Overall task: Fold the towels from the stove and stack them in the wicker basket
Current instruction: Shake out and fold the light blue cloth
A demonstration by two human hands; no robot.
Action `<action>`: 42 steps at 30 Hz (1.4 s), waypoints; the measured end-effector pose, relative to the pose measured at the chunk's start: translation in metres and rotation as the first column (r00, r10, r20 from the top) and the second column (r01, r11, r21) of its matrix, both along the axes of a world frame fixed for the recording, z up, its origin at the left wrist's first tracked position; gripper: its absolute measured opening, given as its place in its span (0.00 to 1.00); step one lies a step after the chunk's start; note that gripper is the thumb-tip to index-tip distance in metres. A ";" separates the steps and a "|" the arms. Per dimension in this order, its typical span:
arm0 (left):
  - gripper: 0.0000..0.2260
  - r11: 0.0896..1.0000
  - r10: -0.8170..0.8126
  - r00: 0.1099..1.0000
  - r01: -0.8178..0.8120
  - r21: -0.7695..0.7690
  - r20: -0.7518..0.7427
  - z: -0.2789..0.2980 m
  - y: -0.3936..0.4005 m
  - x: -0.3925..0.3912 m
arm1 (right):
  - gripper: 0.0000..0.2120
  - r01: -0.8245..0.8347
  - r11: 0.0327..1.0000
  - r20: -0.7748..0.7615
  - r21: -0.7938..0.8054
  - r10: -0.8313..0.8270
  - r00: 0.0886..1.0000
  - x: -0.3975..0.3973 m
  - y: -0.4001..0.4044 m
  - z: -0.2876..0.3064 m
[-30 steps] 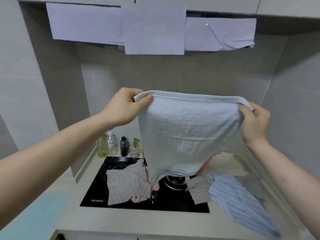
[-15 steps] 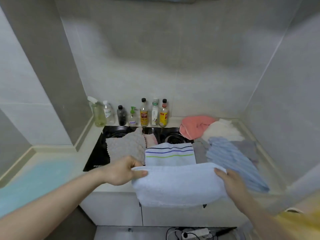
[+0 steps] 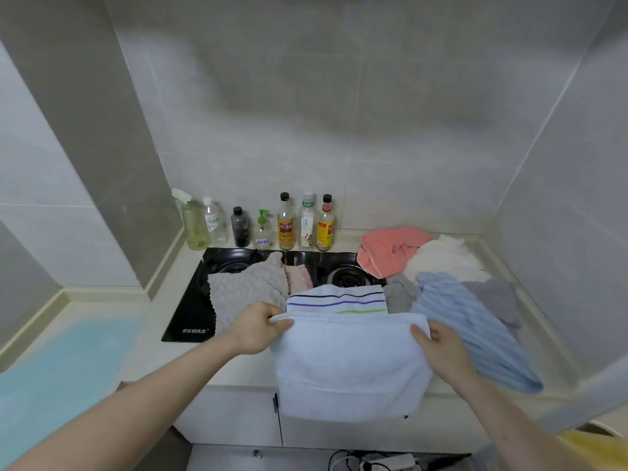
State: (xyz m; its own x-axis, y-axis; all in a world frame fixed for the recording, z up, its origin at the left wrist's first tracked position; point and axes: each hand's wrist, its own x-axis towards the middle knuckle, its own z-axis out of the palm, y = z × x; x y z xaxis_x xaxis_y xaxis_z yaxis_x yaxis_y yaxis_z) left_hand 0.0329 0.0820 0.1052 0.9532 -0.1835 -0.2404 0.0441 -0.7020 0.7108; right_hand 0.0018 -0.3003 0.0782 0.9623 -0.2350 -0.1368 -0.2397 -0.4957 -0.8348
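A pale blue-white towel [image 3: 350,365] with striped end hangs folded over the counter's front edge. My left hand [image 3: 260,329] pinches its upper left corner and my right hand [image 3: 441,348] grips its upper right edge. The striped end lies flat on the black stove [image 3: 190,321] behind the fold. More towels lie there: a grey bobbled one [image 3: 244,294], a pink one [image 3: 299,278], a coral one [image 3: 387,249], a white one [image 3: 445,260], a ribbed blue one [image 3: 472,328] and a grey one [image 3: 496,297]. No wicker basket shows.
Several bottles [image 3: 285,222] line the tiled back wall behind the stove. A light blue mat [image 3: 64,368] covers the counter at the left. Something yellow [image 3: 598,450] sits at the lower right corner. White cupboard doors [image 3: 238,416] and cables on the floor lie below the counter.
The towel came down from chest height in front of the hood to the counter edge, its striped end now laid on the stove. The view tilted downward with both hands still holding it.
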 end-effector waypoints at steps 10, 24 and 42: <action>0.16 0.978 0.192 0.981 -0.191 0.082 -0.001 -0.018 -0.020 0.076 | 0.09 -0.057 0.998 -0.052 0.005 0.058 0.997 0.110 0.005 -0.024; 0.12 0.910 0.329 0.942 -0.298 0.287 -0.065 -0.067 -0.030 0.172 | 0.07 -0.160 0.970 -0.171 -0.181 0.129 0.977 0.237 0.003 -0.088; 0.29 0.868 0.299 0.921 -0.153 0.472 -0.251 -0.127 -0.052 0.210 | 0.31 -0.445 0.796 -0.341 -0.411 0.318 0.885 0.281 0.002 -0.117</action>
State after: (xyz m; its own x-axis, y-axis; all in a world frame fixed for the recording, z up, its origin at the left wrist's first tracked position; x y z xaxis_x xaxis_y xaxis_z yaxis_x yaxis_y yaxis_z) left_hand 0.2431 0.0302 -0.0220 0.8194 0.2206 -0.5291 0.4029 -0.8782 0.2578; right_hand 0.2828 -0.2983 -0.0391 0.9366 0.0486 -0.3469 -0.1088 -0.9009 -0.4201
